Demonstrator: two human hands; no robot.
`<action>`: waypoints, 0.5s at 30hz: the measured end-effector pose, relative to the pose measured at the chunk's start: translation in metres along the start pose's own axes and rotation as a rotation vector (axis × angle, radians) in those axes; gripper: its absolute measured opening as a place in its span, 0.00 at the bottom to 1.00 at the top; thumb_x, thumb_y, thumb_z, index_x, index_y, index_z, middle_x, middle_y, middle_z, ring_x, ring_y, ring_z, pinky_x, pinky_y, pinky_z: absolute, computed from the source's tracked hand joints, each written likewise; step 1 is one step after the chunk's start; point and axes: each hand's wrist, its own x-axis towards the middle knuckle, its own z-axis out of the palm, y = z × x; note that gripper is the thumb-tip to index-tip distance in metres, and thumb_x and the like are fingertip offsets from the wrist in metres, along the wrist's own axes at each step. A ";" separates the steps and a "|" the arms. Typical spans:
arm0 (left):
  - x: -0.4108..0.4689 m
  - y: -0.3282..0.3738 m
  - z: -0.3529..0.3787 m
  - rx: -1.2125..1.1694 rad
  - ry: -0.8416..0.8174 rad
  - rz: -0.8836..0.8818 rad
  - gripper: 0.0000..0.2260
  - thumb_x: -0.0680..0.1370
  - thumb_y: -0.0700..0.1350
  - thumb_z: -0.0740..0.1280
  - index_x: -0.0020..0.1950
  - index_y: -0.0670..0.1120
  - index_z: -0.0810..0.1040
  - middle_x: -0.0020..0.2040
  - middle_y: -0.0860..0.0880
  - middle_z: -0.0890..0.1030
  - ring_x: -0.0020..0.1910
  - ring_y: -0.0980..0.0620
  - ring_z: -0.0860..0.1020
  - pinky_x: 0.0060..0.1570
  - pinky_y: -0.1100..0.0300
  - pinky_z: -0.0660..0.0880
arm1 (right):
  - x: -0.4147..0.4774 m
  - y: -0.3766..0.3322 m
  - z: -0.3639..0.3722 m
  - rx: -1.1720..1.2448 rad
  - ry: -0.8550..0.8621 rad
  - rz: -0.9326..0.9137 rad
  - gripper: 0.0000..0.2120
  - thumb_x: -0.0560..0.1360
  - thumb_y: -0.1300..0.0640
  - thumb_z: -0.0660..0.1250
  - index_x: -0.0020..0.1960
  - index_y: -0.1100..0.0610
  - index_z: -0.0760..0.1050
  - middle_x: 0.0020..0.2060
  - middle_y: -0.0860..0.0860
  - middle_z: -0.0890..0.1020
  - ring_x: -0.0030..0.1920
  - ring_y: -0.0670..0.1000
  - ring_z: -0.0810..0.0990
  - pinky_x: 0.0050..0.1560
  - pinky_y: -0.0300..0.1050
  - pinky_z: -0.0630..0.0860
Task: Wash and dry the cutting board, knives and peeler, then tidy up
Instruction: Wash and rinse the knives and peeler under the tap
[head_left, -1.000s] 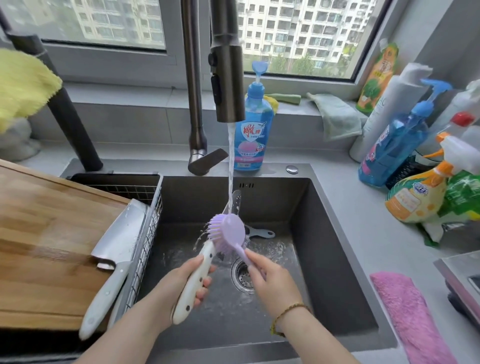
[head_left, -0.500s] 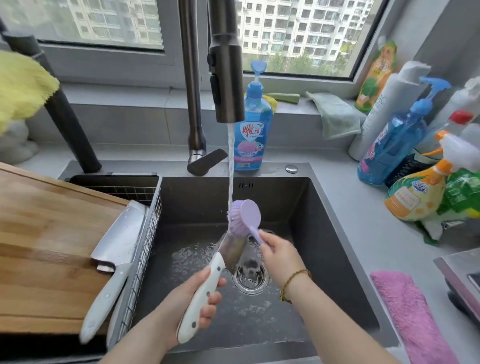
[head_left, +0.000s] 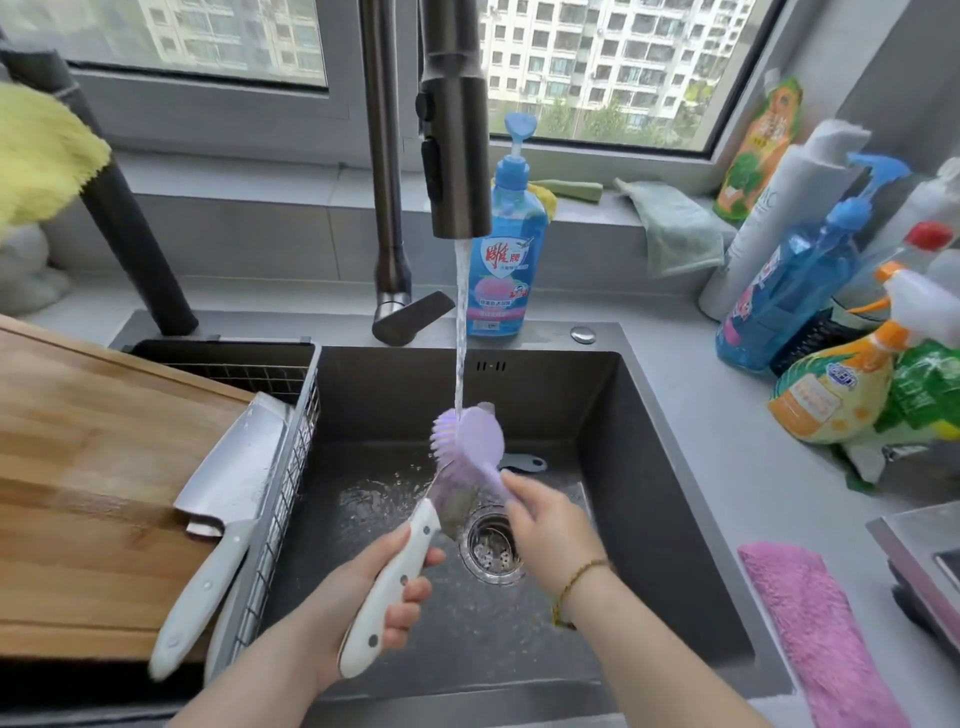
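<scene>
Head cam looking down into the sink, so here's what's going on. Closest in, the person's left hand (head_left: 337, 608) has its fingers wrapped round the white handle of a small knife (head_left: 395, 577), blade pointing up and away over the drain strainer (head_left: 491, 545). The right hand (head_left: 545, 525) pinches the handle of a purple brush (head_left: 475, 436), and the bristles sit against the blade right under the water stream (head_left: 460, 322). Both are over the middle of the dark sink (head_left: 649, 467), with splashes on the bottom.

Just behind the brush a grey-blue handle (head_left: 522, 461) lies on the sink floor; can't tell what tool it is.

Off to the left, a cleaver (head_left: 234, 467) with a white handle lies across the edge of the wooden cutting board (head_left: 78, 467) and the wire rack (head_left: 280, 499) beside the sink. On the right a pink cloth (head_left: 810, 634) is spread on the grey surface (head_left: 701, 441).

Further back, the faucet head (head_left: 454, 156) is running, with a blue dish soap bottle (head_left: 511, 260) right behind it. A pale green cloth (head_left: 670, 228) hangs off the windowsill, a bunch of spray bottles (head_left: 779, 280) crowd the right corner, and a yellow cloth (head_left: 36, 156) is at far left.
</scene>
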 end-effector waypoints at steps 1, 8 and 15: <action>-0.001 -0.002 0.001 -0.002 -0.003 -0.003 0.17 0.79 0.52 0.55 0.45 0.40 0.73 0.22 0.49 0.67 0.13 0.57 0.62 0.13 0.74 0.60 | 0.009 0.001 -0.003 -0.014 0.026 0.030 0.14 0.79 0.53 0.56 0.62 0.44 0.73 0.48 0.48 0.81 0.49 0.51 0.77 0.51 0.43 0.72; -0.009 0.009 -0.005 -0.039 -0.041 0.029 0.21 0.61 0.53 0.74 0.43 0.39 0.74 0.22 0.48 0.67 0.12 0.56 0.63 0.12 0.72 0.61 | -0.010 0.000 0.011 0.003 -0.063 -0.016 0.16 0.79 0.54 0.56 0.64 0.45 0.72 0.57 0.48 0.80 0.56 0.51 0.77 0.56 0.43 0.72; -0.007 0.008 0.001 -0.005 -0.014 0.044 0.17 0.79 0.52 0.53 0.46 0.40 0.72 0.22 0.49 0.67 0.13 0.57 0.63 0.14 0.74 0.60 | -0.011 -0.006 0.019 0.099 -0.048 -0.086 0.16 0.78 0.55 0.58 0.63 0.46 0.73 0.49 0.46 0.81 0.44 0.45 0.75 0.49 0.40 0.72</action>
